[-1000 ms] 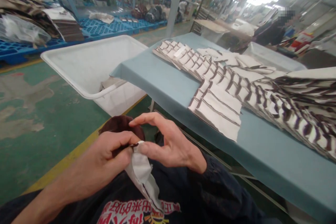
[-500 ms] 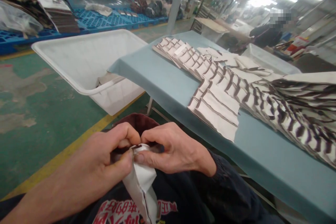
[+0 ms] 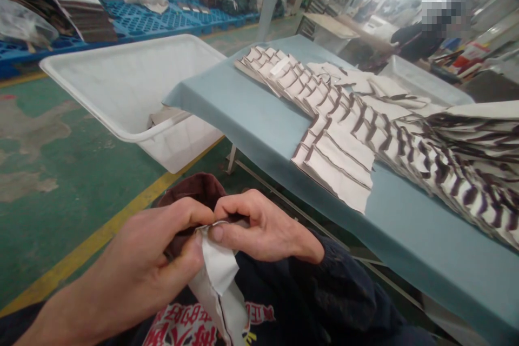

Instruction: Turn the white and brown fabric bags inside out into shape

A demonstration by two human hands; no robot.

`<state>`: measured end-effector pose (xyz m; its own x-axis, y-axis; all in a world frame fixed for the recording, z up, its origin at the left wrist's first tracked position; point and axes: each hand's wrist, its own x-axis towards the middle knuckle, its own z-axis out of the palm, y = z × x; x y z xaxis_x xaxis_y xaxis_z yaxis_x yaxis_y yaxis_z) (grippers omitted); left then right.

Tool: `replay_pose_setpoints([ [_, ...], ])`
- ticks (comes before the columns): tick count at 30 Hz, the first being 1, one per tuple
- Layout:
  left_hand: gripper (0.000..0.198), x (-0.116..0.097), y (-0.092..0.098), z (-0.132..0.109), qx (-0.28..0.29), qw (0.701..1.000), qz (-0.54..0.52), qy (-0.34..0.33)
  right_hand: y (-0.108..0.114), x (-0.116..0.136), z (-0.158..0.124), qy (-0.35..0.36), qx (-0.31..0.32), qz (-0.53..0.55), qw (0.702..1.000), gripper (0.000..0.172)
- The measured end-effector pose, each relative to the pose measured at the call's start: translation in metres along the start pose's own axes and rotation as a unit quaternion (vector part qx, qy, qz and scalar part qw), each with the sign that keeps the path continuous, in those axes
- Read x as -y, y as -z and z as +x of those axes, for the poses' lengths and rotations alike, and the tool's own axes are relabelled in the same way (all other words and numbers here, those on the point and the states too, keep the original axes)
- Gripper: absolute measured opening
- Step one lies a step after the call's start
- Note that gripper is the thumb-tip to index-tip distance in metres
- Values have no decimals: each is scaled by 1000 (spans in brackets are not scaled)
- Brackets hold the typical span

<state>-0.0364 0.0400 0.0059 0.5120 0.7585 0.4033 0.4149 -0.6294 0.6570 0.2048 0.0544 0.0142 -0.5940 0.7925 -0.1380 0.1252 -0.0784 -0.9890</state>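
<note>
A white fabric piece with a dark seam hangs from my two hands over my lap. My left hand pinches its upper edge between thumb and fingers. Right beside it, my right hand pinches the same edge, the fingertips of both hands nearly touching. Dark brown cloth shows behind and between the hands; whether it is joined to the white piece cannot be made out. Overlapping white pieces with dark edges lie in a long row on the blue-covered table beyond my right hand.
The table stands ahead and to the right. A white plastic bin stands at its left end with some cloth inside. Blue pallets with stacked goods are behind. A person in dark clothing is at the back right.
My hands still pinch the fabric and have shifted slightly left. More of the brown cloth shows above them. The view has tilted slightly, with the table and bin a little higher.
</note>
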Motion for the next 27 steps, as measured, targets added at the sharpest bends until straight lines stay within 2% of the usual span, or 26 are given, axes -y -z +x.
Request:
replay_pose_setpoints([
  [3,34,7,-4,-4,-21,998,32,-58,-2,-2,1,7,-18,-6,1000,52],
  [6,36,17,-7,-16,-26,997,34,-71,-2,0,2,-11,-6,19,1000,54],
  [8,35,22,-6,-24,-16,997,50,-49,-1,2,3,-48,13,74,996,61],
  [11,37,27,-3,-29,36,994,88,-50,-3,-1,3,-96,43,157,982,70],
  [14,40,29,-5,-28,32,992,85,-83,-8,-8,2,-85,30,173,981,73],
  [17,37,27,-8,-23,-12,995,52,-84,-10,-13,0,-40,-10,107,993,68],
  [19,30,23,-7,-20,-21,998,37,-45,-8,-15,-2,0,-27,22,999,60],
  [22,21,18,6,-17,19,999,5,48,-1,-16,-5,90,-29,-108,990,40],
  [25,29,17,21,-13,96,989,-46,99,4,-18,-9,154,-35,-202,967,29],
  [27,36,18,25,-8,86,987,-51,124,5,-20,-12,173,-44,-246,953,29],
])
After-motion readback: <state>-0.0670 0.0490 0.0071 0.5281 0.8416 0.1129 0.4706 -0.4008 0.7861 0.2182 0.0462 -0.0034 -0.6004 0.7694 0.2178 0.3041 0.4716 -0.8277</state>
